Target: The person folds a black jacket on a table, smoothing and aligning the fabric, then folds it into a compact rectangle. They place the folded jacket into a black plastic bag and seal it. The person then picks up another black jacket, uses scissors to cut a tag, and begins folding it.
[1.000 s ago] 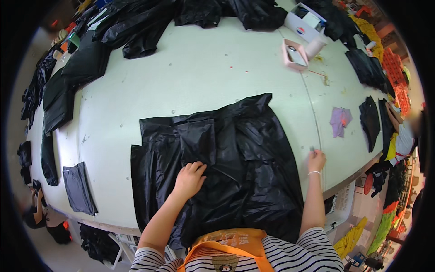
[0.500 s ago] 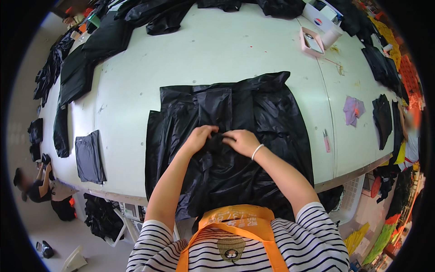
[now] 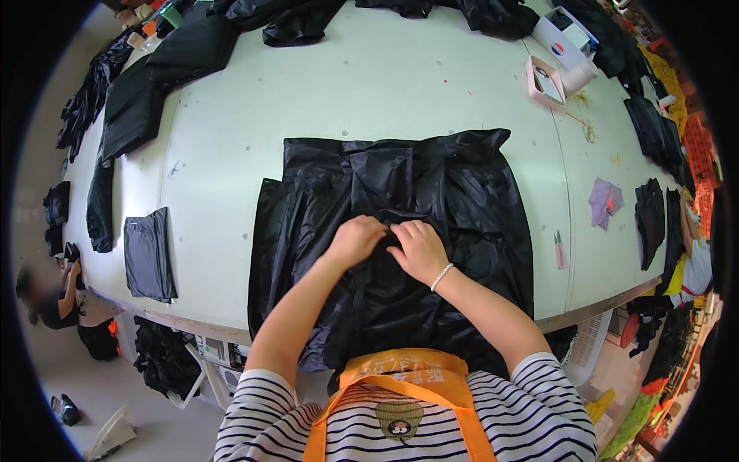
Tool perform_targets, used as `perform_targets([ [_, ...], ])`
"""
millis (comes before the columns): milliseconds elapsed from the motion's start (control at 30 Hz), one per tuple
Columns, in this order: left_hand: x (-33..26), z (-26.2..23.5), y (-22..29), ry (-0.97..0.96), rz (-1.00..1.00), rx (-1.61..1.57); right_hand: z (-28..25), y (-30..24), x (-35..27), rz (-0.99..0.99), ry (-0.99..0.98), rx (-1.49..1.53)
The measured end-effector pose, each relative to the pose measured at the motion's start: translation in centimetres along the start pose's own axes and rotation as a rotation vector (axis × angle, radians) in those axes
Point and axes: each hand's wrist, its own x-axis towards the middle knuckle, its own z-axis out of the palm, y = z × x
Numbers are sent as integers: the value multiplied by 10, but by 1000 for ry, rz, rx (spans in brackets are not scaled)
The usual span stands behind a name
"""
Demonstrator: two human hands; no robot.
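A glossy black garment (image 3: 462, 181) lies spread in loose folds on the pale table (image 3: 369, 92), its near side hanging over the edge toward me. Both my hands are over its middle, close together. My left hand (image 3: 359, 239) has its fingers closed in a pinch on the black fabric. Beside it, my right hand (image 3: 418, 248) grips a fold of the same cloth between thumb and fingers, a pale bracelet round the wrist. The exact bit of fabric between the fingertips is hidden in the dark folds.
At the left lies a folded dark garment (image 3: 150, 256), with more black clothing (image 3: 138, 108) beyond. To the right are small pink-handled snips (image 3: 560, 250), a lilac cloth (image 3: 603, 202) and a pink tray (image 3: 544, 81). A co-worker (image 3: 58, 300) is at the far left.
A bunched dark clump of fabric between my hands has flattened out. My hands have come nearer each other, fingertips almost meeting. The view has shifted slightly.
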Motion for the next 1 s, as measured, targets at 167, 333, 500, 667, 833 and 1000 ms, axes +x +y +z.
perform_targets([
  [167,34,-25,26,-45,-348,2,14,34,26,505,-128,386],
  [333,19,6,41,97,147,250,16,64,58,610,-369,470],
  [500,30,-2,16,91,29,46,-7,26,43,69,6,-98],
  [667,67,-17,-16,-106,-395,-328,16,54,44,149,48,71],
  [833,73,-13,17,172,94,152,10,66,79,607,-157,314],
  [1000,68,-10,6,69,12,107,12,58,68,75,151,-119],
])
